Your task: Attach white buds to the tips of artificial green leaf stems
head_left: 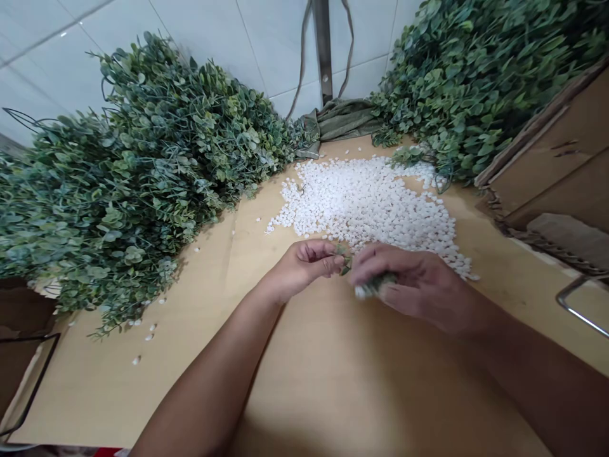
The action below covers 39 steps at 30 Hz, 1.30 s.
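Observation:
My left hand (304,265) and my right hand (413,285) meet over the middle of a tan table (333,381). The left fingers are pinched on a small green leaf sprig (344,260) between the two hands. My right hand is curled around a green stem with a small white piece (373,287) at its end; it is blurred by motion. Just beyond the hands lies a wide heap of small white plastic pieces (366,200).
A big pile of artificial green foliage (124,190) covers the table's left side, another pile (476,82) sits at the back right. A cardboard box (556,158) stands at right, with a metal bar (578,304) below it. Stray white pieces (150,331) lie at left.

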### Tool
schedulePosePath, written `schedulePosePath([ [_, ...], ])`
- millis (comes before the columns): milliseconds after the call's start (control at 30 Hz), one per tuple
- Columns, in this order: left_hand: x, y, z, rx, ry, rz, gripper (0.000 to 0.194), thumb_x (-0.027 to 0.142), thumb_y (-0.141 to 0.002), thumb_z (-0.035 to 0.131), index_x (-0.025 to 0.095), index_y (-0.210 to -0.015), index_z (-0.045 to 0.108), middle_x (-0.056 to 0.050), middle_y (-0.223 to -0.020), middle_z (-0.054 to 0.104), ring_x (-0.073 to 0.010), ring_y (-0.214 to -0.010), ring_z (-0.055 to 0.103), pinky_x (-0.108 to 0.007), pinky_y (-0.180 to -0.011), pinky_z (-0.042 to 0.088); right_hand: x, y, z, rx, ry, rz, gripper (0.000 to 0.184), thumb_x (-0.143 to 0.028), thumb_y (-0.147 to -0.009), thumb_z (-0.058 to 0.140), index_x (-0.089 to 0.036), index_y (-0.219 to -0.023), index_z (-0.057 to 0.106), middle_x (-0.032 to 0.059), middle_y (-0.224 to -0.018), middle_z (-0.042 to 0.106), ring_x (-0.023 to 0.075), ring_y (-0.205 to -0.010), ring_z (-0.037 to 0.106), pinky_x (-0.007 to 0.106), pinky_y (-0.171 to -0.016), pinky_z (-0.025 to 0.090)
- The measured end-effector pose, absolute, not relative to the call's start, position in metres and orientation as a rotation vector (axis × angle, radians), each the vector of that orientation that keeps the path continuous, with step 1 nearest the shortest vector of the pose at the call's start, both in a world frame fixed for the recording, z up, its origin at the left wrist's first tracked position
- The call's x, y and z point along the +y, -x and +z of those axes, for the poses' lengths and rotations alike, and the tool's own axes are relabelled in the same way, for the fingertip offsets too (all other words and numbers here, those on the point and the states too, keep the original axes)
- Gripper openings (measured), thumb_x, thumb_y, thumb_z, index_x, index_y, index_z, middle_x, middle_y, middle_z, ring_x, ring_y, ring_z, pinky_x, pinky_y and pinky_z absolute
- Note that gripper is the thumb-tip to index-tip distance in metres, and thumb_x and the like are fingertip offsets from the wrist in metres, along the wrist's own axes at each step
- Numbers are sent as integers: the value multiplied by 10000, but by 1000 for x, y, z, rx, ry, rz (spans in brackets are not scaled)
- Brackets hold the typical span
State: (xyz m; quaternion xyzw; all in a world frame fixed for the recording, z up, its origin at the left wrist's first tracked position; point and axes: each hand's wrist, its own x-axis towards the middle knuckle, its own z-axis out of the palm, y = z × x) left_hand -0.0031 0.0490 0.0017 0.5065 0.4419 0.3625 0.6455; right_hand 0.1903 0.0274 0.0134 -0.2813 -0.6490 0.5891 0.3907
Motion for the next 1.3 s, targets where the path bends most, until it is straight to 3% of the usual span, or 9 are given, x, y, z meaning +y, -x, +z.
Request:
schedulePosePath([
  [100,52,13,1,959,-1109,796,252,360,-552,780,163,-660,667,-2,-614,621,-95,-576,539,-241,-610,419,27,-203,27,-1645,492,1788,366,-519,-801,525,-207,-793,716,75,-803,650,188,-743,606,318,-682,482],
  [167,53,15,2,926,-1114,760,236,339,-551,786,158,-650,672,-14,-639,632,-104,-602,555,-255,-645,434,28,-203,27,-1507,651,1791,406,-553,-784,530,-191,-714,701,66,-681,640,170,-617,599,293,-574,488],
  [300,49,10,7,875,-1151,697,209,320,-566,782,151,-637,681,-22,-679,633,-113,-655,568,-259,-689,450,32,-184,12,-1287,1121,1508,240,-371,-625,735,-162,-660,624,-12,-559,566,88,-470,503,191,-434,413],
  [533,46,-1,1,852,-1161,862,161,250,-570,786,151,-653,691,-8,-740,626,-111,-724,584,-254,-727,472,29,-166,-6,-1295,930,1617,239,-323,-707,642,-168,-887,615,32,-798,640,131,-742,596,224,-654,493],
  [667,46,-7,-4,849,-1100,987,153,220,-569,785,147,-646,675,11,-691,628,-87,-644,579,-225,-650,471,28,-165,-7,-1329,816,1694,223,-321,-769,578,-196,-953,594,18,-809,627,124,-749,586,233,-700,485],
  [800,44,-10,-2,859,-1123,969,146,217,-594,768,142,-652,658,21,-645,598,-81,-575,564,-227,-593,462,29,-164,-6,-1308,940,1657,175,-340,-750,572,-176,-809,582,7,-707,599,108,-642,556,212,-613,468],
  [967,51,2,-3,1102,-1318,1031,135,262,-653,718,142,-693,672,-16,-720,623,-104,-660,565,-235,-642,448,27,-166,-6,-1358,1146,1577,212,-365,-745,529,-167,-668,528,-28,-557,494,79,-492,433,186,-450,359],
  [1133,63,18,-19,1610,-1686,1147,115,220,-702,651,169,-790,705,-16,-733,557,-92,-599,470,-231,-577,410,24,-165,-4,-1487,1198,1487,209,-343,-730,486,-169,-622,526,-37,-521,417,85,-480,371,207,-438,285],
  [1300,65,11,-25,1670,-2038,961,196,185,-752,585,195,-910,700,-40,-801,558,-134,-703,519,-264,-633,444,25,-165,-4,-1587,1239,1377,217,-315,-703,460,-175,-543,500,-22,-522,415,98,-500,371,229,-466,281],
])
